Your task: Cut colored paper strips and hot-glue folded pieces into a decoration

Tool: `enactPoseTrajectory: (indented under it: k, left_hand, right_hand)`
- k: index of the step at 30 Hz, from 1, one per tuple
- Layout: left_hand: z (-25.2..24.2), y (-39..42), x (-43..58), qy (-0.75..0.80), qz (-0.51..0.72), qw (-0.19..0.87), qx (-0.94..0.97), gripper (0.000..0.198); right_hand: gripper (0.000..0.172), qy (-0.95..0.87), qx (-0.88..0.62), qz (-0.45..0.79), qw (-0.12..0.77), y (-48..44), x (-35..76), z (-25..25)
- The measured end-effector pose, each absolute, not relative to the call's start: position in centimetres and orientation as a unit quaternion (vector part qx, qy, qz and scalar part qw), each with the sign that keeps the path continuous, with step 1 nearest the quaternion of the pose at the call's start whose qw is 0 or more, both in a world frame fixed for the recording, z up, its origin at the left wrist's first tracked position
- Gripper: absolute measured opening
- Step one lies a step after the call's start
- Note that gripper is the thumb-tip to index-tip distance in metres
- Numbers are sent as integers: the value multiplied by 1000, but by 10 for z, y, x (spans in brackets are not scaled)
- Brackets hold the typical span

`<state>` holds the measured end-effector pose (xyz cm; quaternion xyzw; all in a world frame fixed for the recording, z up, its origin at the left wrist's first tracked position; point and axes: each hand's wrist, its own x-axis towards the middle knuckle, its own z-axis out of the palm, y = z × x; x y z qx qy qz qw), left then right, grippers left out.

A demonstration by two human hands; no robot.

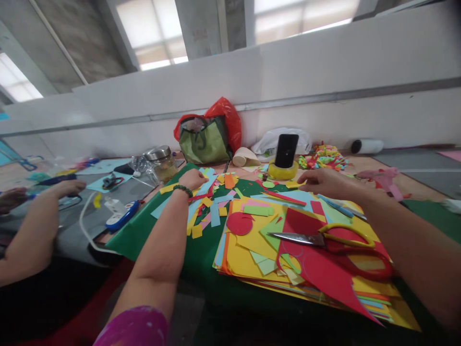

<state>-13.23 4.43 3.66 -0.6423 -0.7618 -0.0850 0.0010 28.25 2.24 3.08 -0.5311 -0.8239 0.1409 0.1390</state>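
My left hand (pixel 193 179), with a dark green bead bracelet at the wrist, is closed over the far left of a spread of paper strips. Whatever its fingertips grip is hidden; light blue strips (pixel 215 214) lie around it. My right hand (pixel 320 181) is bent at the fingers, its tips closed at the edge of a small yellow paper piece (pixel 293 184). Below that hand lies a stack of coloured paper (pixel 230 245), with a red sheet with cut-out curves (pixel 324 274) and a red circle (pixel 239 223). Scissors (pixel 324 240) with yellow and red handles rest on top.
A phone (pixel 286 150) stands in a yellow ring holder (pixel 283 171). Behind are a green bag (pixel 203 142), a glass jar (pixel 161 166) and a pink glue gun (pixel 383 179). A blue and white power strip (pixel 122 216) lies left. Another person's arm (pixel 39 226) reaches in at far left.
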Motion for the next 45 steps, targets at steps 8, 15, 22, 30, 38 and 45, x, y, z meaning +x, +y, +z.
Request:
enactPoseTrajectory:
  k: [8, 15, 22, 30, 38, 45]
  left_hand:
    - [19, 53, -128, -748, -9, -15, -664, 27]
    - [20, 55, -126, -756, -4, 7, -655, 26]
    - [22, 55, -127, -762, 2, 22, -648, 28]
    - [22, 56, -128, -765, 6, 19, -644, 46]
    - [17, 59, -136, -773, -18, 9, -633, 63]
    - [21, 58, -139, -787, -50, 1, -615, 48]
  right_hand:
    - [31, -822, -540, 126, 129, 19, 283, 36]
    - [31, -803, -560, 159, 129, 20, 284, 41]
    - [23, -830, -533, 130, 102, 25, 279, 30]
    - [14, -852, -503, 139, 42, 30, 259, 4]
    - [20, -871, -474, 125, 22, 33, 260, -3]
    - [23, -873, -476, 104, 8, 33, 260, -4]
